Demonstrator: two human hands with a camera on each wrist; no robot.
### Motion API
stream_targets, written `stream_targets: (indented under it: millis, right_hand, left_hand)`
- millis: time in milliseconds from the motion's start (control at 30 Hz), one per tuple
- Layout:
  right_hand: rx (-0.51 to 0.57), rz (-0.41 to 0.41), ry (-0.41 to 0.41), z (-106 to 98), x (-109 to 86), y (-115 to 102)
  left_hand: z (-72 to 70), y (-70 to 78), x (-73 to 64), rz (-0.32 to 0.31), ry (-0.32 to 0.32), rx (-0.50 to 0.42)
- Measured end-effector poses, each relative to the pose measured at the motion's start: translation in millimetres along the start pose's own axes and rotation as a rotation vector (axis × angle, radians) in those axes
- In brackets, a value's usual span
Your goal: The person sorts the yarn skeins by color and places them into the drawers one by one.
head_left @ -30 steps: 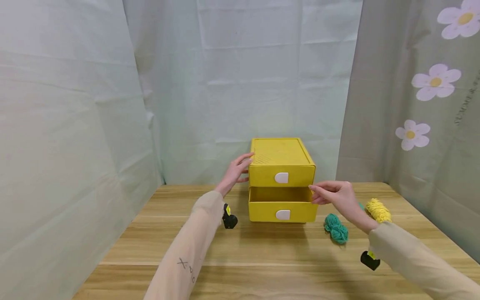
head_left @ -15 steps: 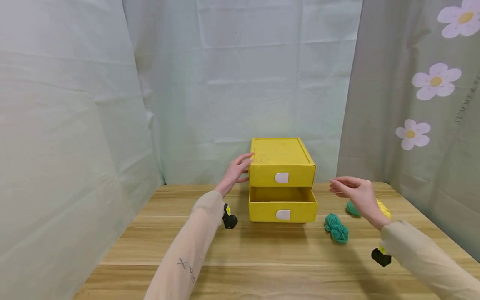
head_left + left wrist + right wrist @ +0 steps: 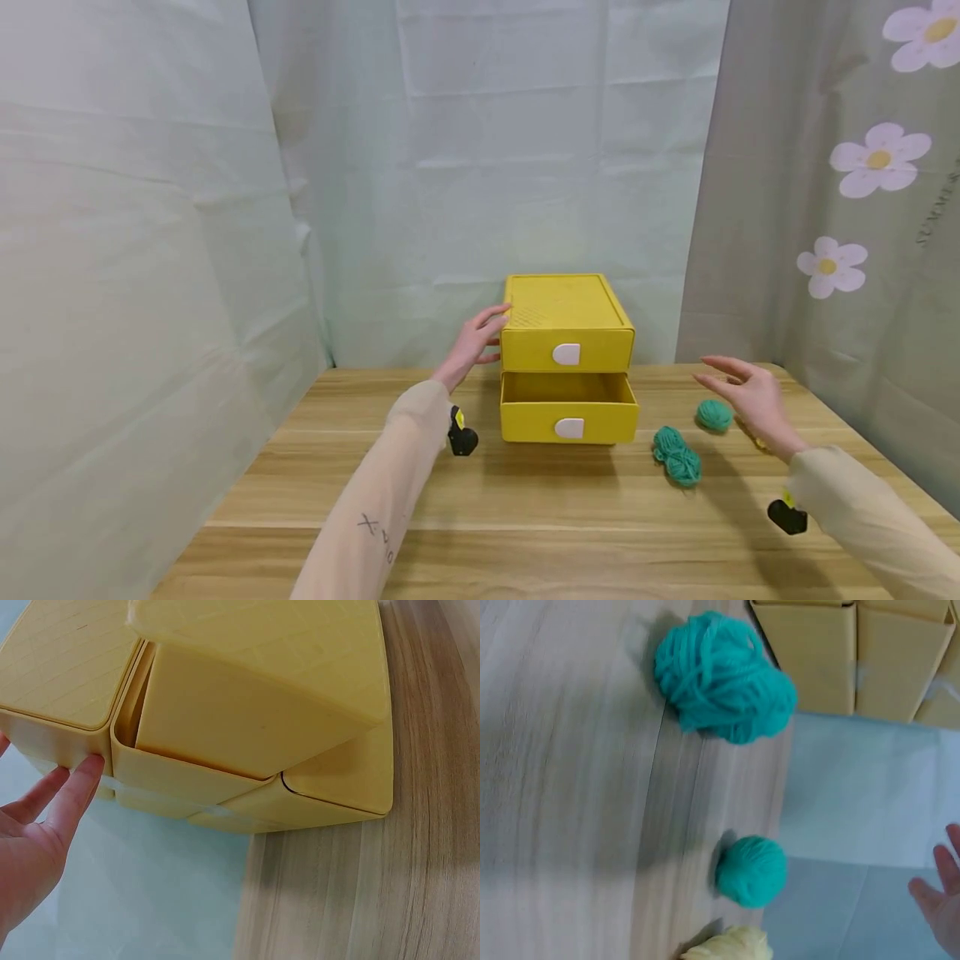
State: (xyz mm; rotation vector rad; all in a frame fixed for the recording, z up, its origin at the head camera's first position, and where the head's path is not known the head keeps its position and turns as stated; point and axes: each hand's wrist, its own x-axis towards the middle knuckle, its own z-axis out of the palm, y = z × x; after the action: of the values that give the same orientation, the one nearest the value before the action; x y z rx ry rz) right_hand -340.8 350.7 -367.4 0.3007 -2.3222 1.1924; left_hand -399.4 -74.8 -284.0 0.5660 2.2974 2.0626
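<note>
Spread left hand (image 3: 474, 340) touches the 2-drawer cabinet (image 3: 567, 302); loosely spread right hand (image 3: 754, 400) hovers, seemingly near green yarn (image 3: 714, 415).

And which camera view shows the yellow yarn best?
The right wrist view: the yellow yarn appears larger there, although the bottom edge of the picture cuts it off. The head view shows only a thin strip, with most of it apparently hidden behind the right arm. The left wrist view does not show it.
</note>
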Motion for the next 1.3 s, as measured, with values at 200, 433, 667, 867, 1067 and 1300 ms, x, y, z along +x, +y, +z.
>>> stream_targets:
  millis: [200,433,667,867,1067,1300]
  right_hand:
    - [-0.021,0.084,-0.020,-11.5,-9.2,-18.8]
    - [-0.097,0.148,-0.024,-18.6,-20.0,-26.8]
    - [-0.164,0.200,0.025,-21.3,-26.2,-8.4]
    - [-0.183,0.269,-0.014,-23.4,-32.1,3.3]
    - [-0.152,0.343,-0.019,-25.0,-35.6,8.8]
    - [-0.104,0.471,-0.016,-27.0,-38.6,16.7]
  left_hand:
    - [-1.1,4.2,-2.1,-0.016,-0.025,-0.001]
    - [-0.5,19.1,-11.3,-0.044,-0.057,-0.031]
    - [-1.0,3.8,-1.1,-0.020,-0.008,-0.011]
    - [0.7,2.8,-0.9,-0.006,0.010,0.006]
    - [-0.1,16.4,-10.6,-0.027,-0.062,-0.011]
    - [0.3,1.7,-1.6,-0.013,-0.011,-0.010]
